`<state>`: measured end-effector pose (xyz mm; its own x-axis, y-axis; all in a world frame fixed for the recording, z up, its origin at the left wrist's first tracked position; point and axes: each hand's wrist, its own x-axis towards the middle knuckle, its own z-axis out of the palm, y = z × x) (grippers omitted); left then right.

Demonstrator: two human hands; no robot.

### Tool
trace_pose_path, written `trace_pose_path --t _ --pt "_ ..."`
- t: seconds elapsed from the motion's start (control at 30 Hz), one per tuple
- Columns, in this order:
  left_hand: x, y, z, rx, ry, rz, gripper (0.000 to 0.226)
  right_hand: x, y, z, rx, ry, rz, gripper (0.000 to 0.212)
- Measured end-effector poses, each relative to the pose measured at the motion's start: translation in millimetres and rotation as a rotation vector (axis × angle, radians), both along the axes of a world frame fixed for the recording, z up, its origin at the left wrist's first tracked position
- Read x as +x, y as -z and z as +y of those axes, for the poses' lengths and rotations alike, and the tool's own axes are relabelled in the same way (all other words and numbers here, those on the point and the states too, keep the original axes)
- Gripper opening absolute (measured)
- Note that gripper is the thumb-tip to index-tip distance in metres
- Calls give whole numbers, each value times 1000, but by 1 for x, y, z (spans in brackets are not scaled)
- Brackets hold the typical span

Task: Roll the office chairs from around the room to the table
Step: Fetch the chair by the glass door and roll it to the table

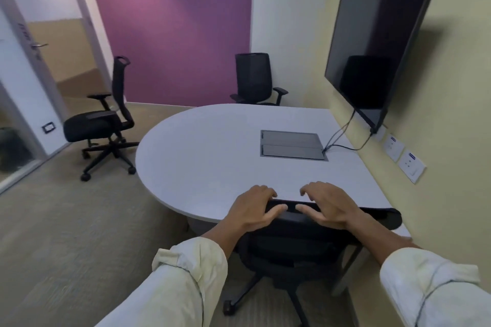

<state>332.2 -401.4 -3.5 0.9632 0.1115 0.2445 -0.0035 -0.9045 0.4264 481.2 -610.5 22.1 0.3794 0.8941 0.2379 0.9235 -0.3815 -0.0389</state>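
Note:
A black office chair (292, 247) stands right in front of me, its backrest top against the near edge of the white rounded table (212, 146). My left hand (252, 210) grips the top of the backrest, fingers curled over it and thumb on the near side. My right hand (329, 207) lies on the same top edge beside it, fingers arched over. A second black chair (90, 125) stands apart from the table on the left, turned sideways. A third black chair (252, 79) sits at the table's far end by the purple wall.
A dark screen (377, 50) hangs on the right wall, with cables running down to a grey cable box (292, 145) set in the tabletop. Wall sockets (411, 167) sit beside the table. A glass door (26, 61) is at the left. Carpeted floor lies left of the table.

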Motion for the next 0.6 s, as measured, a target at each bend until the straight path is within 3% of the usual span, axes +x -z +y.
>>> trace_pose_path --t 0.3,0.6 --pt "-86 -23 121 230 -462 13 76 -55 -6 171 88 -107 -11 72" --pt "-166 -49 281 311 -787 -4 67 -103 -28 365 153 -210 -13 84"
